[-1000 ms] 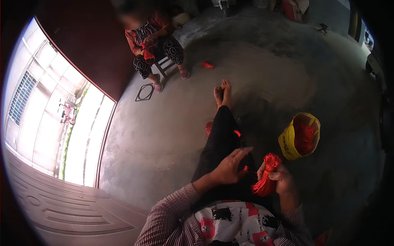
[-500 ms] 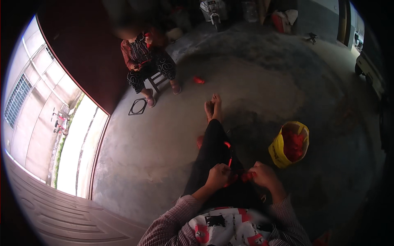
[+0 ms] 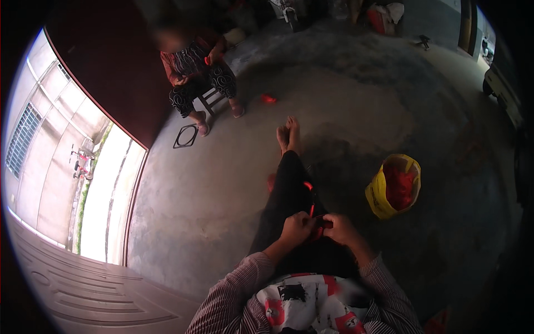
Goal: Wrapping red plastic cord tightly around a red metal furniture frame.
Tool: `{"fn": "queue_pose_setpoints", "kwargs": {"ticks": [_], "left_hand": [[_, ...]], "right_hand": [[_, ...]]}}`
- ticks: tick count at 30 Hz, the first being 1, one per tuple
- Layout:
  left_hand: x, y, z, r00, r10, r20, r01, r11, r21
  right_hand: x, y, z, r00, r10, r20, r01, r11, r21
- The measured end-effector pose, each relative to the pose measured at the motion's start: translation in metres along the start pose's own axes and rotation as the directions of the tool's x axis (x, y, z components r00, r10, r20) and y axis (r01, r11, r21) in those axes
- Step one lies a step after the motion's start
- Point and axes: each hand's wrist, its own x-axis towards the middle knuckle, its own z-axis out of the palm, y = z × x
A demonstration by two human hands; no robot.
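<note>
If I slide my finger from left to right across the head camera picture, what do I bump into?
Barred window → little bike outside → black square frame on the floor → red bundle on the floor → wearer's left hand → wearer's right hand → yellow bag.

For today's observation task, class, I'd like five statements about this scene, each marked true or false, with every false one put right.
1. The yellow bag stands to the right of the wearer's hands. True.
2. The bag's contents are blue. False: they are red.
3. The co-worker sits on a stool. True.
4. The wearer's hands are spread wide apart. False: the left hand and right hand are close together above the lap, with red material between them.
5. The wearer's feet are bare. True.
</note>
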Motion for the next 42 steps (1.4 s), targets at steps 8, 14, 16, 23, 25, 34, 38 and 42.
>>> {"fn": "queue_pose_setpoints", "kwargs": {"ticks": [8, 14, 16, 23, 25, 34, 38, 42], "left_hand": [[0.021, 0.017, -0.013, 0.922, 0.311, -0.230, -0.276, 0.946, 0.171], [0.006, 0.003, -0.004, 0.996, 0.074, -0.057, -0.057, 0.965, 0.258], [-0.002, 0.000, 0.005, 0.998, -0.026, 0.056, 0.014, 0.975, 0.222], [-0.002, -0.009, -0.002, 0.991, 0.003, 0.130, -0.026, 0.984, 0.174], [-0.001, -0.010, -0.011, 0.955, -0.086, 0.284, 0.062, 0.994, 0.092], [0.025, 0.035, -0.052, 0.982, -0.051, 0.181, 0.017, 0.983, 0.180], [0.030, 0.054, -0.059, 0.977, -0.034, 0.210, 0.043, 0.998, -0.035], [0.033, 0.048, -0.049, 0.841, -0.293, 0.454, 0.540, 0.470, -0.698]], "right_hand": [[-0.007, 0.012, 0.012, 0.938, -0.128, -0.321, 0.150, 0.988, 0.044], [-0.006, 0.026, 0.018, 0.977, 0.036, -0.212, 0.022, 0.964, 0.266], [-0.007, 0.026, 0.017, 0.981, 0.055, -0.186, -0.017, 0.979, 0.203], [-0.004, 0.021, 0.011, 0.983, 0.035, -0.178, 0.007, 0.973, 0.230], [-0.003, 0.018, 0.012, 0.959, 0.006, -0.284, 0.059, 0.974, 0.219], [0.000, -0.007, 0.006, 0.964, -0.136, -0.227, 0.134, 0.991, -0.027], [0.004, -0.018, 0.009, 0.937, -0.247, -0.245, 0.233, 0.969, -0.087], [-0.004, -0.019, -0.017, 0.950, -0.110, -0.293, 0.219, 0.902, 0.371]]}}
